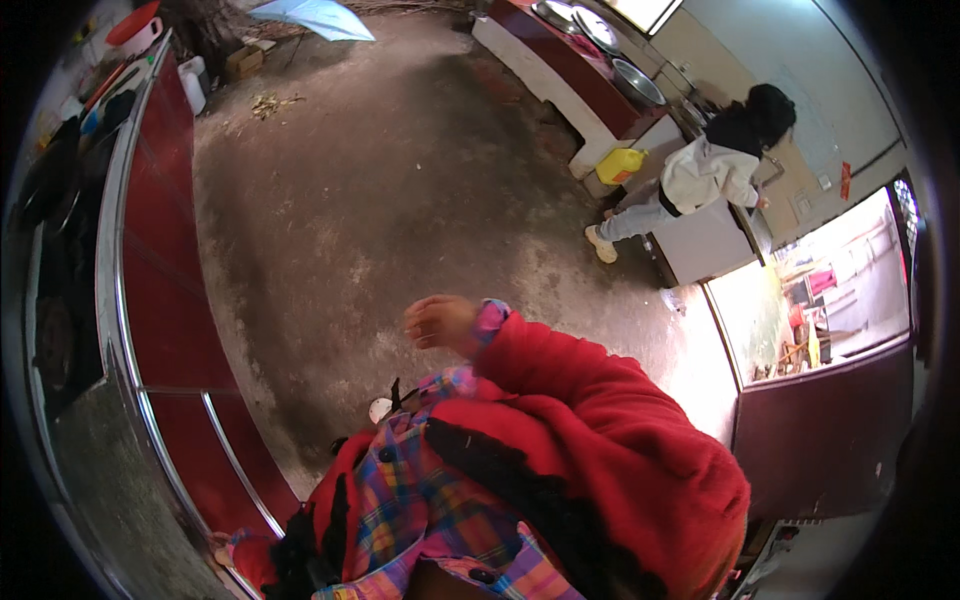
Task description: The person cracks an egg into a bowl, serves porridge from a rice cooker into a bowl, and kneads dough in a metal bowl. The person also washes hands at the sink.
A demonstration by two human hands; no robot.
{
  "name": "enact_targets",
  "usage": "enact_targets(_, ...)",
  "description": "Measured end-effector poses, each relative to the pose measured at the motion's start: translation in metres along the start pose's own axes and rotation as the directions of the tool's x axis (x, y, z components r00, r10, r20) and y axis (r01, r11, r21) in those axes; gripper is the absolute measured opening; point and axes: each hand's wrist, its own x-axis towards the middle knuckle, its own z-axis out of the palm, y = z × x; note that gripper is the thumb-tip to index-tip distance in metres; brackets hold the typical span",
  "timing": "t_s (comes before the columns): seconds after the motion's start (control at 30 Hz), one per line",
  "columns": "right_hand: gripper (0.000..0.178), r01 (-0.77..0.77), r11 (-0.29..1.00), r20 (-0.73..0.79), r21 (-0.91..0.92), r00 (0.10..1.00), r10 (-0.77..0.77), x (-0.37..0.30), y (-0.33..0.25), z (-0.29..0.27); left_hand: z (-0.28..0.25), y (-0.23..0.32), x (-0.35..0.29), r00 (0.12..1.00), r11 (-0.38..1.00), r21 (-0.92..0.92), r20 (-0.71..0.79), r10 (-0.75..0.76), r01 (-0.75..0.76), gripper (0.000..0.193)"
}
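My right hand (pixel 442 322) is raised in front of my body above the concrete floor, its fingers loosely bent and slightly smeared, with nothing visible in them. A red sleeve with a plaid cuff (pixel 490 322) covers that arm. Low on the left, my left hand (pixel 222 548) is beside the metal-edged counter (pixel 118 300) with red cabinet doors (pixel 170 240). Only a small part of it shows, and its fingers are too hidden to read.
At the right, a person in a white top (pixel 705 175) leans over a worktop. A yellow jug (pixel 621 166) and a tiled stove block with metal pots (pixel 638 82) stand nearby. A light-blue umbrella (pixel 318 16) lies at the far side. An open doorway (pixel 815 290) is at right.
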Motion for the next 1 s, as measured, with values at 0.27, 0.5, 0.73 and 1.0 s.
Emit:
enact_targets(0.27, 0.010, 0.000, 0.998, -0.007, -0.061, 1.000, 0.000, -0.001, -0.005, -0.004, -0.060, 0.001, 0.017, 0.998, 0.974, -0.223, 0.061, -0.034, 0.047, 0.016)
enact_targets(0.5, 0.009, -0.099, 0.985, 0.014, -0.139, 0.995, 0.102, 0.009, -0.007, 0.005, -0.003, 0.019, -0.137, 0.996, 0.893, -0.446, -0.031, -0.089, 0.066, 0.020)
enact_targets(0.73, 0.013, -0.200, 0.935, 0.072, -0.292, 0.971, 0.230, 0.072, -0.015, 0.054, -0.006, 0.010, -0.215, 0.989, 0.821, -0.567, -0.145, -0.025, -0.062, 0.021)
enact_targets(1.0, 0.016, -0.250, 0.851, 0.330, -0.461, 0.842, 0.426, 0.164, -0.028, 0.141, 0.004, -0.014, -0.296, 0.970, 0.867, -0.498, -0.214, -0.112, -0.010, 0.021)
